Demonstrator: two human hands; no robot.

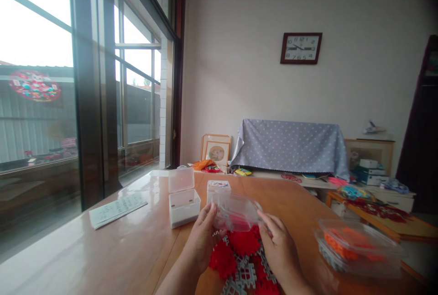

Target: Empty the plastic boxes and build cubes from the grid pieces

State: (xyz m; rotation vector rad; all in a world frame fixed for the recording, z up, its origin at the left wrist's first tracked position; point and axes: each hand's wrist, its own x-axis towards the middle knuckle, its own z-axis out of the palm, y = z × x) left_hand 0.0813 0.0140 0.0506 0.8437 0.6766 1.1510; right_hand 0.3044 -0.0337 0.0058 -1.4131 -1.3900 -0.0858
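Note:
Between my two hands is a clear plastic container (236,213), held tilted above the table. My left hand (204,229) grips its left edge, thumb on top. On the other side my right hand (278,242) pinches the right edge. Below the container lies a pile of red gear-shaped pieces (224,258) and grey interlocking plastic pieces (245,276). Part of the pile is hidden by the container and my hands. Whether anything is inside the container, I cannot tell, since red shows through its clear wall.
An open white box (185,208) with a raised lid stands left of my hands, and another small white box (219,186) sits behind the container. Papers (118,210) lie farther left. At right is a clear tub (359,249) with orange and grey pieces.

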